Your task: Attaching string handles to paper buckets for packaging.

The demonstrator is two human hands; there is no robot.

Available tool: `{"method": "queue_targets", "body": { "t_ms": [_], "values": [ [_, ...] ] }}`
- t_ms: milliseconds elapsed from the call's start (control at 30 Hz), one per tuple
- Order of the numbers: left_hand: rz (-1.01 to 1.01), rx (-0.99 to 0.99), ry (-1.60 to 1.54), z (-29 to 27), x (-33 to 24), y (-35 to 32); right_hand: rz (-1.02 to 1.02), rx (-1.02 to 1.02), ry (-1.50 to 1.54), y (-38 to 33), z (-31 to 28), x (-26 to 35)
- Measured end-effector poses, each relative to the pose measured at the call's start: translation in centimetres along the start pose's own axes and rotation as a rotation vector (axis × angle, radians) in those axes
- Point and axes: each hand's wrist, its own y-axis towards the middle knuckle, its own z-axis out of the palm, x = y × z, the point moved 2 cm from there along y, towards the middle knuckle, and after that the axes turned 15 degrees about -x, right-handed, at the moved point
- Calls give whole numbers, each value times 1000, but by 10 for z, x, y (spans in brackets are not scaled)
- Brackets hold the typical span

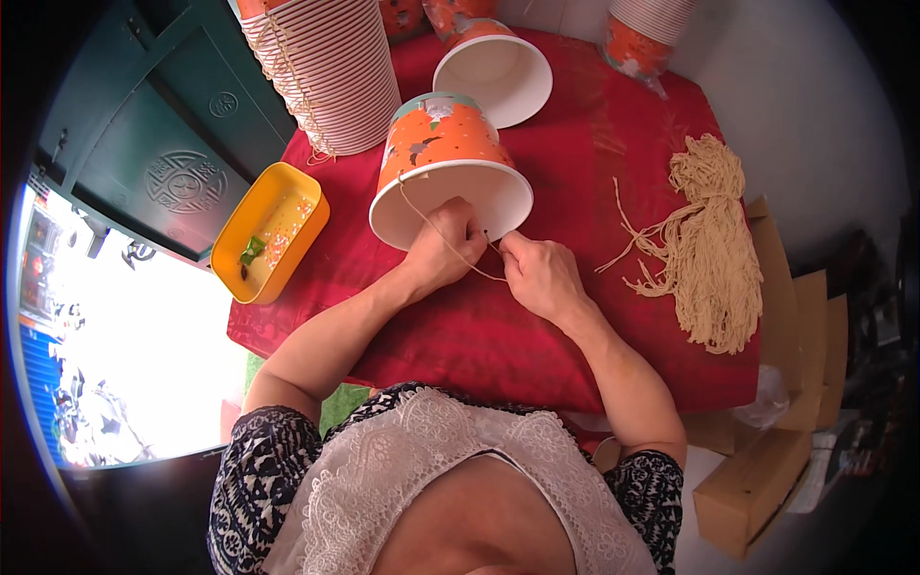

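Note:
An orange paper bucket [446, 134] with a white rim lies on its side, its mouth facing me. A thin beige cord [422, 213] starts at the left of the rim and loops down past my left wrist toward the right hand. My left hand [447, 240] is closed at the bucket's mouth, fingers partly inside; what they hold is hidden. At the lower right of the rim, beside a small dark spot, my right hand [541, 275] pinches the cord.
A tall stack of nested buckets [326, 72] with corded rims stands behind left. Another bucket [508, 81] lies behind mine. A yellow tray [311, 225] holds small bits at left. A bundle of beige cords [714, 259] lies right on the red-covered table [460, 335]. Cardboard boxes [747, 489] stand lower right.

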Motion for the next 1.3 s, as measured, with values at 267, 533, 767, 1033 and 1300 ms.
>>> {"method": "queue_targets", "body": {
  "t_ms": [267, 533, 767, 1033, 1300],
  "values": [
    [29, 19, 96, 6, 2, 4, -77, 78, 27, 0, 4, -3],
    [67, -4, 130, 7, -1, 2, -96, 8, 53, -5, 4, 1],
    [14, 57, 108, 3, -7, 4, -157, -274, 160, 9, -22, 2],
    [108, 31, 62, 3, -3, 1, 156, -377, 203, 17, -12, -17],
    [-175, 462, -12, -15, -22, -2, 211, -313, 382, 17, -1, -36]
  ]
}}
